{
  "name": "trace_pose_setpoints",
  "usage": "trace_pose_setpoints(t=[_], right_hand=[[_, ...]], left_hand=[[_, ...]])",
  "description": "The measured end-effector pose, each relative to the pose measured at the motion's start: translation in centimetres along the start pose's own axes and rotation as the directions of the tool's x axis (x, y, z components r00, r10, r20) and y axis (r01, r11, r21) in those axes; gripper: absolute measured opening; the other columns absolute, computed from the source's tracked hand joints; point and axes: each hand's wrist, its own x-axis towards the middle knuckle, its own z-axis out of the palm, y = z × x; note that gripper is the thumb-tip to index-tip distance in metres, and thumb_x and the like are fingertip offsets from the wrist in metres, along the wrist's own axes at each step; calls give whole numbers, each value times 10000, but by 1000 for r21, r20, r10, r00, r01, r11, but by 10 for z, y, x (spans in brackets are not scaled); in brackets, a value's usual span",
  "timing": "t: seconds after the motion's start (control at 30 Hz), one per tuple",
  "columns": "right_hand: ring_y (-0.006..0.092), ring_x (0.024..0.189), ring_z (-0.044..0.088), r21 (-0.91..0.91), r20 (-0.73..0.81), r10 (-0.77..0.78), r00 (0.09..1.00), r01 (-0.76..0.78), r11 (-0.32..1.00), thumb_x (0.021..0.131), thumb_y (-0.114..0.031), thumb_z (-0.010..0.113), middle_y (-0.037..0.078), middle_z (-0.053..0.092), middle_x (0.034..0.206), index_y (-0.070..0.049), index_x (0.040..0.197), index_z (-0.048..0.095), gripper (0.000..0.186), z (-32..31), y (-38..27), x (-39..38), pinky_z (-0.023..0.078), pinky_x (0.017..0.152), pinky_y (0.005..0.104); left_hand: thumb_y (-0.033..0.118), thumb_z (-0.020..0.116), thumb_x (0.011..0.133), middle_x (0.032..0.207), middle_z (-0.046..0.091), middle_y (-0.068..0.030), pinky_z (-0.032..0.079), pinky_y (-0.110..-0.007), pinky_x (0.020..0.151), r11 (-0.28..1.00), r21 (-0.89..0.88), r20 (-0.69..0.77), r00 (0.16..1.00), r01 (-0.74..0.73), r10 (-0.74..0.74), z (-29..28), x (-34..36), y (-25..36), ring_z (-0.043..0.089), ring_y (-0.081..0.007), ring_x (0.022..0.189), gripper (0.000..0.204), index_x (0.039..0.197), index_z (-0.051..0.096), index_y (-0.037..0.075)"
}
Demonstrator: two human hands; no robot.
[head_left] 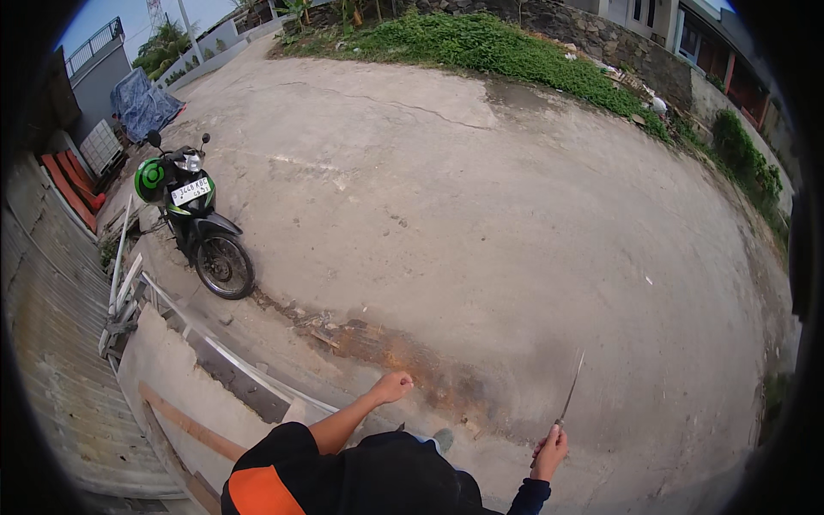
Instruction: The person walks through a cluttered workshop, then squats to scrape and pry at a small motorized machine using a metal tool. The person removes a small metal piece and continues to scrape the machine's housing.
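Observation:
My right hand (549, 452) is closed around the handle of a long, thin, pointed metal tool (570, 396). It points up and away from me over the pavement; its exact kind is too small to tell. My left hand (392, 386) is curled into a loose fist in front of my body, with nothing showing in it. Below it, a dark, rust-brown stained strip of ground (378, 343) with bits of debris crosses the concrete.
A black and green motorbike (193, 206) with a green helmet stands at the left. Nearer, a pale low frame (232, 356) with boards runs beside corrugated sheeting (64, 343). Wide concrete pavement (481, 223) stretches ahead to green plants (481, 43) and a stone wall (592, 39).

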Motion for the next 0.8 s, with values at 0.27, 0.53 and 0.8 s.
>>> trace_pose_setpoints(t=[0.27,0.53,0.8], right_hand=[[78,388,417,-209,226,102,969,-54,976,932,-397,516,-7,435,545,-88,812,492,332,157,-46,140,327,339,230],[71,409,421,-278,613,41,789,167,946,916,-352,542,3,458,577,-39,898,524,314,431,-142,311,337,354,231],[81,508,514,-107,965,-50,256,563,819,915,-328,551,13,545,648,-24,1012,596,323,772,-283,324,415,452,230]], left_hand=[[294,606,837,958,666,-151,490,-361,800,951,-283,-119,980,124,-163,-31,73,-16,640,-277,896,318,1003,635,25],[274,568,763,957,659,-204,478,-399,848,612,-327,-141,603,720,-785,-44,145,-145,624,-351,937,343,976,658,20],[243,519,760,957,641,-252,483,-426,838,492,-252,-203,451,833,-869,-82,184,-197,611,-402,945,336,865,677,-34]])
